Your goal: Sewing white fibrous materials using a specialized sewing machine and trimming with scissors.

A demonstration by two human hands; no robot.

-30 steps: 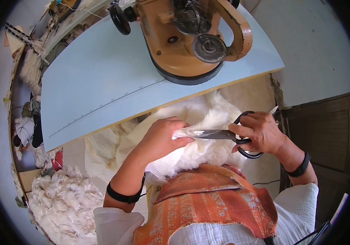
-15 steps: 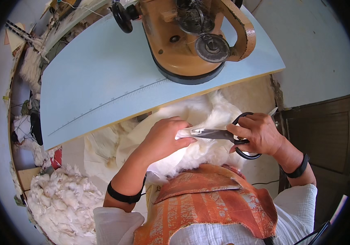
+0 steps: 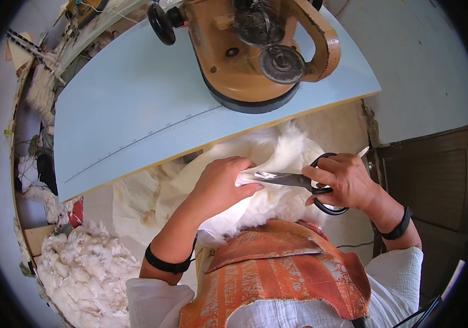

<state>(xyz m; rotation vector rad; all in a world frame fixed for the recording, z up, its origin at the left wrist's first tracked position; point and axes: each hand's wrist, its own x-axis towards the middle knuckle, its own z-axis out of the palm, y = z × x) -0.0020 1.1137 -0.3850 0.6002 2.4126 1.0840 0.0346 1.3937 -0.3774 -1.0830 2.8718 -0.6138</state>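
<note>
My left hand [image 3: 224, 179] pinches the edge of a white fur pelt [image 3: 286, 150] between thumb and fingers. The pelt's smooth skin side shows there, and long fur hangs below it over my lap. In my right hand [image 3: 347, 180] is a pair of scissors [image 3: 288, 179] with black loop handles, my fingers through and around the loops. Their dark blades point left, with the tips at the pinched edge, close to my left fingertips. A small pale strip lies along the blades near the tips. A pale pointed thing [image 3: 364, 151] sticks out beyond my right hand; its kind is unclear.
Ahead, a pale blue table [image 3: 135, 109] with a printed ruler scale carries a brown fur sewing machine [image 3: 245, 76]. A heap of white fur scraps [image 3: 86, 273] lies at lower left. An orange patterned apron [image 3: 283, 268] covers my lap. At right is a dark wooden door [image 3: 430, 186].
The scissors have shifted very slightly at the pelt's edge, and my right hand has turned a little. My left hand keeps its pinch in nearly the same spot.
</note>
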